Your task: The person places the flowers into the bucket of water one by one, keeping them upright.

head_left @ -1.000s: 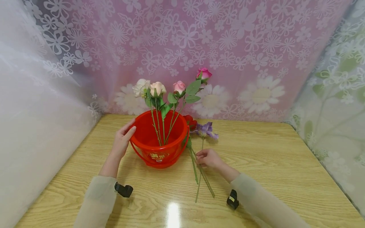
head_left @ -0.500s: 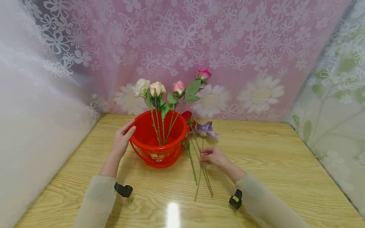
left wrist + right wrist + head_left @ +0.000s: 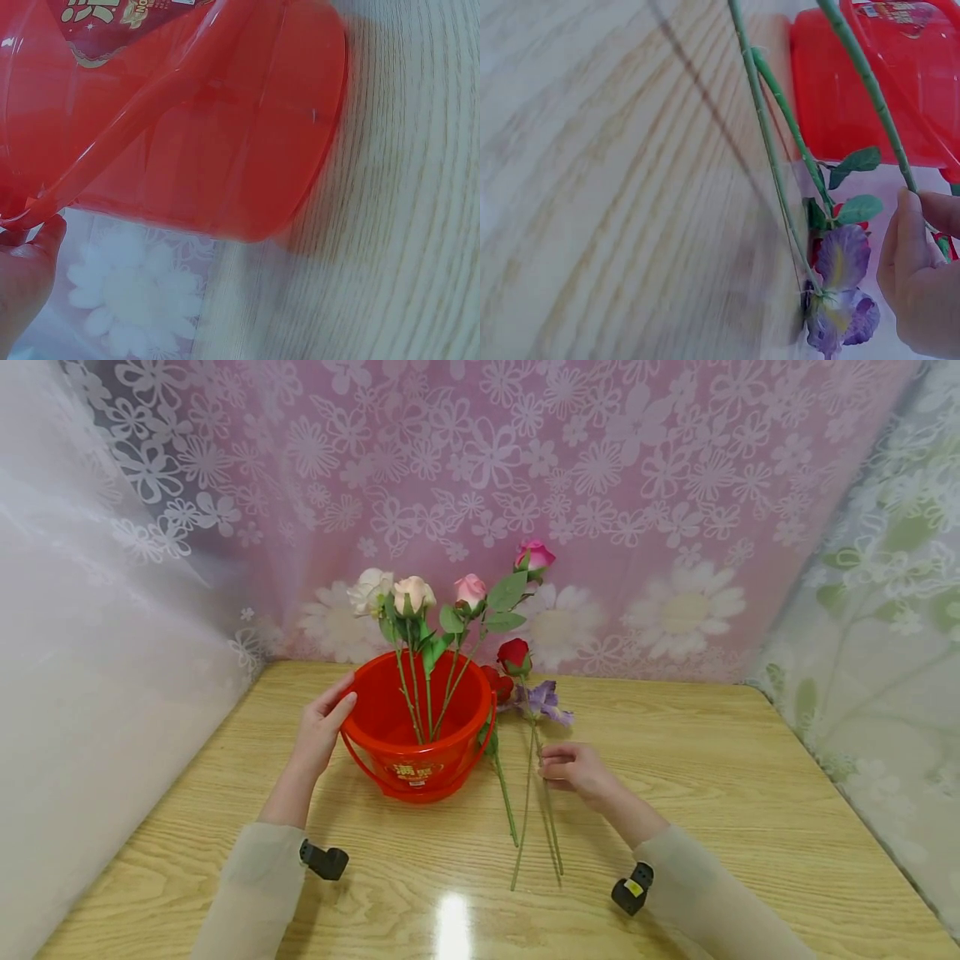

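The left hand holds the red plastic bucket at the left of its rim; its thumb shows beside the handle in the left wrist view. Between thumb and fingers, the right hand pinches the green stem of a red rose, raised above the table right of the bucket. Beneath that stem lies a purple iris-like flower. Another red flower lies partly hidden behind the bucket, with a green stem stretching towards the front.
Standing in the bucket are a white flower, a peach rose, a pink rose and a magenta rose. The wooden table ends at a flower-patterned pink curtain behind and pale sheets at both sides.
The right hand has moved to the right and lifted the red rose; its bloom has come out from behind the bucket and risen. The left hand and bucket have stayed in place.
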The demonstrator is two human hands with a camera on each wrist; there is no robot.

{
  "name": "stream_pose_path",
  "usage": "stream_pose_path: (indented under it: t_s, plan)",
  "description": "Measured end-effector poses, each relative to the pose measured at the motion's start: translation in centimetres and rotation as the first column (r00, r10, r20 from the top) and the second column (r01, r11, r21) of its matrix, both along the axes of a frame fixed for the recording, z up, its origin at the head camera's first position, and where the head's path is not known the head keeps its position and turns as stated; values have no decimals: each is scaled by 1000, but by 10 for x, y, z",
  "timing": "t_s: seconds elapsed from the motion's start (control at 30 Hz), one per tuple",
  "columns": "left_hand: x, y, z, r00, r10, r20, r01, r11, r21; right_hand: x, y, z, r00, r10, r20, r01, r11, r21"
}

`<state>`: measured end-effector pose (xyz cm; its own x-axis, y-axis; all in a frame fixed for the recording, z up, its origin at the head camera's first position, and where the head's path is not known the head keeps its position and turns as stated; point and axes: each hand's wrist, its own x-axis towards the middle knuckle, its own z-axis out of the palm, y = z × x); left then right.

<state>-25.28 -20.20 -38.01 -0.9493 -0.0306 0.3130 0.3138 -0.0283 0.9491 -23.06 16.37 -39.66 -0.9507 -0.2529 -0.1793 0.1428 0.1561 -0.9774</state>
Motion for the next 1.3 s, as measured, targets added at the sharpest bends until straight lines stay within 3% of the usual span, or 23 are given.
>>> stream_pose_path:
  t_s: [0.57,1.13,1.3]
  plan:
    - [0,0,-1,1000,8,-9,-8,1000,-4,10,22,24,1000,-27,-7,24,975,-222]
    - [-1,0,1,1000,11,-15,-12,1000,-12,9,19,78,994,-49,-100,17,953,-302]
    - [-1,-1,0,1000,7,-16,-7,1000,-11,6,14,93,990,-72,-123,24,935,-354]
